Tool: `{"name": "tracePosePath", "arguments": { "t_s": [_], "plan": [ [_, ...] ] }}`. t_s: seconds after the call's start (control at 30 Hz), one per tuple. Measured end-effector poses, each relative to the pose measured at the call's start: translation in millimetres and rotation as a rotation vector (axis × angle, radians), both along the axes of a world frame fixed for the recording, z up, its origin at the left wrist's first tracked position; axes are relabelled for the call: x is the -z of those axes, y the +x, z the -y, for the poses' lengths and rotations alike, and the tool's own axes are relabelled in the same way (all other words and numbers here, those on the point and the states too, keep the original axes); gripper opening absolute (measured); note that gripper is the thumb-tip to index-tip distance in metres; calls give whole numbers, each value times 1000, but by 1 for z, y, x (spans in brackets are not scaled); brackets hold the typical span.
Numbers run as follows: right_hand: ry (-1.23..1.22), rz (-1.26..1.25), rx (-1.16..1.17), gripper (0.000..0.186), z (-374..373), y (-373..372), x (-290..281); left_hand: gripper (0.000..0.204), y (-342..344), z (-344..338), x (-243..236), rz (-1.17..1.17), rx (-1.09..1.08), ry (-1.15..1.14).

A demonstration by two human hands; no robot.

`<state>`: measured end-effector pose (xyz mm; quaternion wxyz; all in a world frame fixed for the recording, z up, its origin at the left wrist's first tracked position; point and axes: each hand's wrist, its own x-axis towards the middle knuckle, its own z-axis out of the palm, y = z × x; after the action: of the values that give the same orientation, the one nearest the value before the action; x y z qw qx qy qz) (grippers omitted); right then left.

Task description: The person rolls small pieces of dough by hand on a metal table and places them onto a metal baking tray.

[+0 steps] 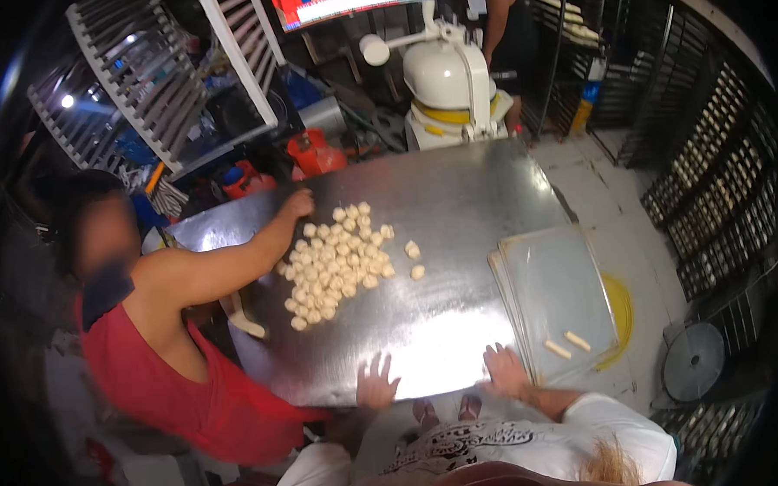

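My left hand [378, 383] rests at the near edge of the steel table [444, 201], fingers spread, with nothing in it. To its right my right hand [505, 371] also lies open on the edge, close to a stack of flat metal trays [551, 279]. Two short dough sticks [567, 345] lie on the top tray. Beyond my left hand is a pile of small pale dough balls [334, 267], and two loose dough pieces [416, 260] sit right of the pile. Neither of my hands touches any dough.
At left a co-worker in a red sleeveless top [164, 366] reaches over the table; a pale dough strip [247, 326] lies by the near arm. Behind stand red gas cylinders [317, 152] and a white machine [447, 75]. Filled racks [716, 177] line the right.
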<state>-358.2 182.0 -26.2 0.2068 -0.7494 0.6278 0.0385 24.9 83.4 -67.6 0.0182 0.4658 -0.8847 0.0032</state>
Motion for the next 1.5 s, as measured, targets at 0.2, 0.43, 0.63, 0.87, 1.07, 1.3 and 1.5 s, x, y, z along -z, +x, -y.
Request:
{"name": "tracePosePath", "arguments": {
  "t_s": [0.2,0.43,0.63,0.87,1.07,1.3,1.5],
  "plan": [
    [-245,-115,-128,102,77,2,16,79,-40,59,-11,-72,34,-73],
    [-127,16,20,102,7,24,22,77,-28,-17,9,100,2,-91],
    [-268,-47,-70,101,87,24,23,78,-64,49,-6,-125,-282,-61],
    [-106,57,22,96,51,44,35,77,-57,0,21,-186,-323,-26],
    [-345,50,-9,93,111,40,23,72,-89,70,-11,-205,-304,5],
    [-70,13,21,95,79,59,21,72,-68,13,17,-132,-351,23],
    [-460,-131,176,93,157,46,40,71,-97,87,-17,-275,-108,-100]
  ]
}}
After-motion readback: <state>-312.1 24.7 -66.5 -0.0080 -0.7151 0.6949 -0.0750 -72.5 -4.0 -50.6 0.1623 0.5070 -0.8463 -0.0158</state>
